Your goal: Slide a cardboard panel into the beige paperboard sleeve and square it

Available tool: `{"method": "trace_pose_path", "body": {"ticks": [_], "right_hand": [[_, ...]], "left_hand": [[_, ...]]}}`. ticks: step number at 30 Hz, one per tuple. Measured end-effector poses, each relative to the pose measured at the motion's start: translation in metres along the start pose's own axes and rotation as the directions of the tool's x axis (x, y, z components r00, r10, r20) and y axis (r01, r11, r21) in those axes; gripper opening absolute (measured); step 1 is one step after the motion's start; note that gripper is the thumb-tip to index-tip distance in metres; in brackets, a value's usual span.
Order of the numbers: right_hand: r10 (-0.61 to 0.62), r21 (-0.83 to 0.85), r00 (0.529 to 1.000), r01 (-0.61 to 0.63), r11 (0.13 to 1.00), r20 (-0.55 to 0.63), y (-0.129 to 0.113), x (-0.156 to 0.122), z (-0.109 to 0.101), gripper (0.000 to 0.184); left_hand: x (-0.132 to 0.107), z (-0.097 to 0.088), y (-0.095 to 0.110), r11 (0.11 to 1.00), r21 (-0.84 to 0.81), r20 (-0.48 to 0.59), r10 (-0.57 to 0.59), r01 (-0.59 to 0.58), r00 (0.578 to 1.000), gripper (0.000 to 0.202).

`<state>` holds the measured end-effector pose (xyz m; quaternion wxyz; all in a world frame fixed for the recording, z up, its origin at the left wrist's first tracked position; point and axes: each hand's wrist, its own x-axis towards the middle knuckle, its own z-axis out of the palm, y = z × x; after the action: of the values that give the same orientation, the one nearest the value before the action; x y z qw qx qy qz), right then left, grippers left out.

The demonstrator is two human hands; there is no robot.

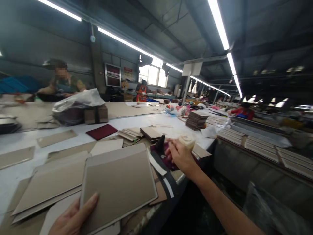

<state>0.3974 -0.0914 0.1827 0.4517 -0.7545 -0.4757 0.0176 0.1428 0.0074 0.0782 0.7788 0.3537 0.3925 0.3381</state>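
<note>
My left hand grips the lower left corner of a flat beige panel with rounded corners, thumb on its face and fingers beneath. Out over the table's edge, my right hand reaches forward with fingers apart and slightly bent. It is over a dark red cloth. A cream-coloured roll is just behind the hand, and a black pointed piece stands by the fingertips. Curved white strips lie on dark material between the panel and the cloth.
More beige panels overlap at left. A dark red panel and small stacks lie beyond. A plastic-covered pile and a brown stack stand farther back. Panels line a rack at right. Other people work around.
</note>
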Motion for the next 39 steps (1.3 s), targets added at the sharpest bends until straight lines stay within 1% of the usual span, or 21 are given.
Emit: {"method": "trace_pose_path", "body": {"ticks": [1,3,4,5,7,8,10,13,15,19,22,24,26,30,34,39], "right_hand": [[0.038,0.063,0.999,-0.040,0.997,0.039,0.011,-0.015,0.007,0.038],[0.160,0.295,0.977,-0.195,0.935,0.139,0.024,-0.045,0.019,0.045],[0.211,0.399,0.956,-0.278,0.874,0.203,0.027,-0.059,0.025,0.049],[0.245,0.494,0.930,-0.354,0.794,0.272,0.026,-0.071,0.030,0.051],[0.244,0.627,0.889,-0.449,0.637,0.388,0.020,-0.090,0.037,0.053],[0.221,0.676,0.881,-0.464,0.572,0.418,0.015,-0.096,0.039,0.053],[0.182,0.748,0.886,-0.460,0.478,0.427,0.008,-0.105,0.042,0.054],[0.205,0.796,0.879,-0.477,0.373,0.431,0.005,-0.113,0.042,0.052],[0.241,0.806,0.870,-0.491,0.330,0.431,0.007,-0.118,0.041,0.051],[0.305,0.825,0.875,-0.465,0.322,0.375,0.013,-0.130,0.038,0.049],[0.343,0.815,0.874,-0.460,0.353,0.345,0.017,-0.138,0.037,0.050],[0.387,0.790,0.857,-0.483,0.377,0.339,0.019,-0.142,0.036,0.050],[0.436,0.773,0.836,-0.506,0.383,0.332,0.019,-0.144,0.035,0.052],[0.494,0.783,0.822,-0.495,0.377,0.283,0.017,-0.145,0.036,0.051],[0.507,0.791,0.828,-0.470,0.392,0.240,0.017,-0.148,0.040,0.046],[0.515,0.793,0.826,-0.466,0.393,0.230,0.019,-0.155,0.044,0.039]], "left_hand": [[-0.011,-0.003,0.002,1.000,0.001,0.010,-0.026,0.026,1.000,0.074],[-0.023,0.000,0.006,0.999,-0.009,0.006,-0.043,0.043,0.999,0.074],[-0.026,0.004,0.007,0.999,-0.019,0.002,-0.044,0.044,0.999,0.074],[-0.027,0.008,0.007,0.999,-0.022,-0.004,-0.049,0.049,0.999,0.074],[-0.029,0.017,0.006,0.998,-0.024,0.003,-0.063,0.063,0.998,0.074],[-0.030,0.021,0.004,0.997,-0.024,0.012,-0.068,0.069,0.998,0.074],[-0.034,0.028,0.002,0.996,-0.021,0.025,-0.087,0.088,0.996,0.073],[-0.041,0.039,-0.002,0.992,-0.012,0.048,-0.127,0.128,0.991,0.071],[-0.043,0.044,-0.005,0.990,0.004,0.067,-0.140,0.140,0.988,0.071],[-0.042,0.051,-0.014,0.992,0.028,0.101,-0.128,0.126,0.987,0.069],[-0.043,0.053,-0.019,0.998,0.018,0.147,-0.069,0.067,0.987,0.061],[-0.044,0.054,-0.021,0.999,0.023,0.197,-0.037,0.033,0.980,0.057],[-0.046,0.054,-0.021,1.000,0.030,0.233,-0.003,-0.004,0.973,0.055],[-0.047,0.055,-0.023,0.995,0.069,0.223,0.055,-0.072,0.973,0.049],[-0.048,0.054,-0.025,0.992,0.088,0.237,0.073,-0.096,0.969,0.046],[-0.051,0.050,-0.027,0.988,0.106,0.235,0.087,-0.114,0.968,0.042]]}}
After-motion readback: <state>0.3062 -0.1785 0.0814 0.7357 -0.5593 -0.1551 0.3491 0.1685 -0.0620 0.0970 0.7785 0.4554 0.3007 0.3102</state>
